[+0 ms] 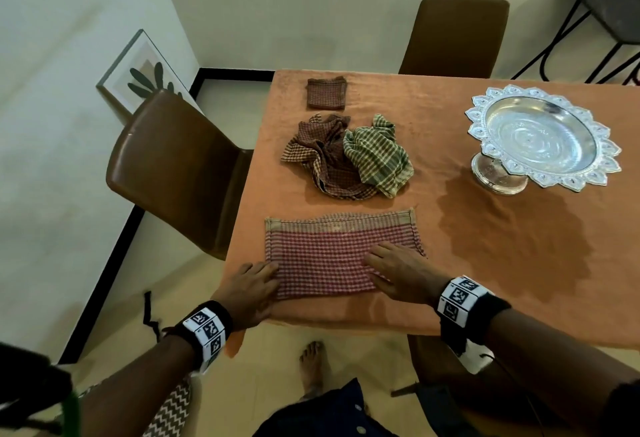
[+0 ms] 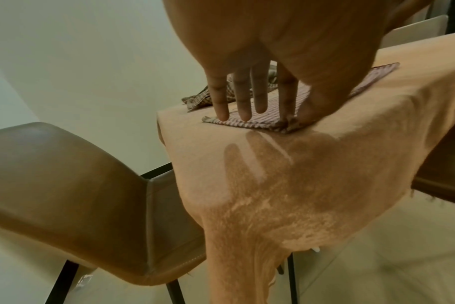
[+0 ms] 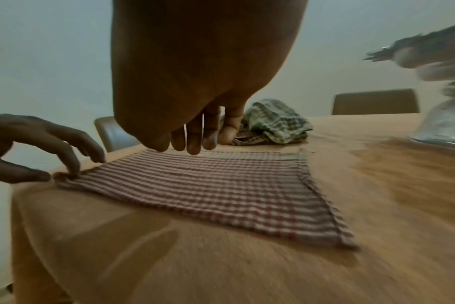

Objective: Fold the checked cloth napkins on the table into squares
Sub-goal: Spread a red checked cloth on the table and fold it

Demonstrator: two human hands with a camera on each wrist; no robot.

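Observation:
A red checked napkin (image 1: 322, 263) (image 3: 208, 195) lies flat as a wide rectangle near the table's front edge. My left hand (image 1: 256, 284) (image 3: 52, 148) pinches its near left corner (image 2: 286, 125) between thumb and forefinger, and the corner is bunched. My right hand (image 1: 398, 270) (image 3: 195, 127) rests flat on the napkin's right part with straight fingers. Behind it lie a crumpled brown checked napkin (image 1: 318, 149) and a crumpled green checked napkin (image 1: 377, 156) (image 3: 275, 121), touching each other. A brown checked napkin (image 1: 326, 93) folded into a small square sits at the far edge.
An orange cloth (image 1: 485, 263) covers the table and hangs over its edges. A silver pedestal bowl (image 1: 540, 138) stands at the right. Brown chairs stand at the left side (image 1: 180, 166) and the far side (image 1: 453, 34). A black side table (image 1: 606, 10) is in the far right corner.

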